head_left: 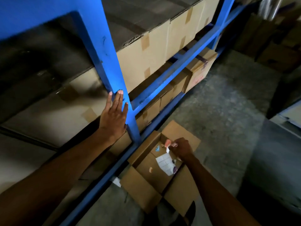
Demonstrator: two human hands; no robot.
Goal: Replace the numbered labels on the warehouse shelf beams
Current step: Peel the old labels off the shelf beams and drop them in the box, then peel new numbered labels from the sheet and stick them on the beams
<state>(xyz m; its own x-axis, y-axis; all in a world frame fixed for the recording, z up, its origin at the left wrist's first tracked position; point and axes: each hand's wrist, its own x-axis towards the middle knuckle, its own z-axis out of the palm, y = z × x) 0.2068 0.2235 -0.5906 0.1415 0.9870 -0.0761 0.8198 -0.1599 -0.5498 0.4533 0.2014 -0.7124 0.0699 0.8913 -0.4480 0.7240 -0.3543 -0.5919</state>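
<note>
Left hand (114, 114) flat and wide open, fingers spread, pressed against blue upright (104, 51) of shelf rack, holding nothing. Right hand (181, 148) down over open carton (143, 186) on floor (219, 98), fingers pinched on small white label (167, 150) with something pink beside it, too blurred to name. White label sheet (164, 162) lying inside carton, just below right hand. Small scraps on carton bottom. Taped cardboard boxes (143, 62) on shelves behind blue beams (192, 51). No numbers readable on beams.
</note>
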